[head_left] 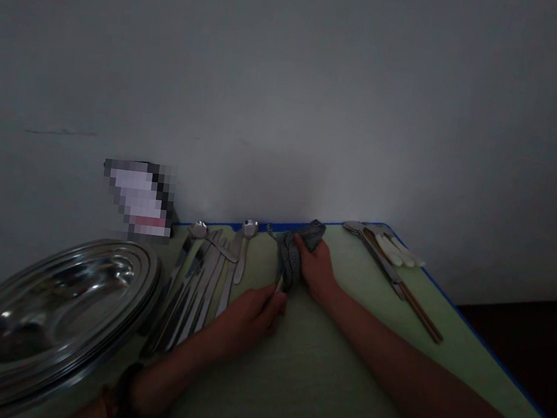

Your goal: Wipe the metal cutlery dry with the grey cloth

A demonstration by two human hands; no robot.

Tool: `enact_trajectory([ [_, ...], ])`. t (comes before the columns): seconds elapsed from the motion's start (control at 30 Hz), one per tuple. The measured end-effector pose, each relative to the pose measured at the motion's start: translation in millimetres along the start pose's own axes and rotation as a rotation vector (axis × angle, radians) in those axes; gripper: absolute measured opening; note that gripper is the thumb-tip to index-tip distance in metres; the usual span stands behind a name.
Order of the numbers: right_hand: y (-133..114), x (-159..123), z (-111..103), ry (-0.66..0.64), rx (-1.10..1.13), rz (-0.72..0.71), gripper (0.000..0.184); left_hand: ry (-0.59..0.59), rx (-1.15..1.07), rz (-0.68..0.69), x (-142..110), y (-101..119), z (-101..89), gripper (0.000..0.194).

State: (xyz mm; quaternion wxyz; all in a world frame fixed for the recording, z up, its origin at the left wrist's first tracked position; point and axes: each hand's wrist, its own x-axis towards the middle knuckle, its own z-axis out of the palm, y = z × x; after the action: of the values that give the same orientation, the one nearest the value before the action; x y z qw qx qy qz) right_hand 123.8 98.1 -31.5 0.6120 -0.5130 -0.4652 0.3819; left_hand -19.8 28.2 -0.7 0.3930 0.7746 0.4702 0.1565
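Note:
My left hand (249, 316) is closed on the thin handle of a piece of cutlery (279, 284); its other end is hidden in a dark patterned cloth (291, 259). My right hand (317, 267) grips that cloth, wrapped about the hidden end. Left of the hands lie several metal knives (210, 282) side by side, with a metal spoon (199, 229) across their far ends and another spoon (249, 229) beside them. Farther right is a group with wooden chopsticks (420, 312), a knife (383, 264) and white spoons (394, 252).
A stack of shiny metal plates (147, 274) stands at the left of the pale green table (328, 389), which has a blue edge (485, 340). A phone-like device (139, 200), blurred out, leans against the grey wall (292, 90) behind.

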Motion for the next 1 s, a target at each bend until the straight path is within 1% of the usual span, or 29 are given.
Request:
enact_trajectory([
  [0.1, -6.2, -1.0, -2.5, 0.082, -0.064, -0.016, 0.034, -0.045, -0.056, 0.004, -1.1, 0.1, -1.7, 0.034],
  [0.17, -7.2, -1.6, -3.5, 0.081, -0.051, 0.001, 0.038, -0.060, -0.098, 0.003, -1.1, -1.4, -2.4, 0.034],
  [0.27, -2.4, -1.1, -3.0, 0.011, 0.024, 0.043, 0.039, -0.051, -0.123, 0.006, -0.2, -3.6, -2.1, 0.035],
  [0.43, 5.7, 2.7, -2.6, -0.162, 0.153, 0.139, 0.041, 0.013, -0.151, -0.013, 1.7, -6.0, 0.5, 0.036],
  [0.57, 3.5, 5.6, -6.6, -0.275, 0.160, 0.156, 0.041, 0.048, -0.169, -0.017, 2.9, -7.8, 1.7, 0.036],
  [0.67, -0.1, 7.5, -9.4, -0.337, 0.139, 0.156, 0.037, 0.065, -0.166, -0.018, 4.1, -7.3, 1.5, 0.035],
  [0.8, -4.0, 7.9, -10.6, -0.402, 0.144, 0.178, 0.030, 0.111, -0.073, 0.003, 5.6, -7.4, 1.3, 0.035],
  [0.83, -4.4, 7.3, -10.3, -0.405, 0.157, 0.177, 0.030, 0.120, -0.051, 0.015, 5.9, -8.1, 1.5, 0.035],
  [0.9, -3.8, 5.8, -9.0, -0.368, 0.170, 0.165, 0.032, 0.115, -0.044, 0.031, 6.1, -9.6, 1.8, 0.035],
  [1.0, -0.7, 4.1, -6.0, -0.251, 0.165, 0.137, 0.036, 0.055, -0.129, -0.003, 5.9, -10.2, 1.0, 0.034],
])
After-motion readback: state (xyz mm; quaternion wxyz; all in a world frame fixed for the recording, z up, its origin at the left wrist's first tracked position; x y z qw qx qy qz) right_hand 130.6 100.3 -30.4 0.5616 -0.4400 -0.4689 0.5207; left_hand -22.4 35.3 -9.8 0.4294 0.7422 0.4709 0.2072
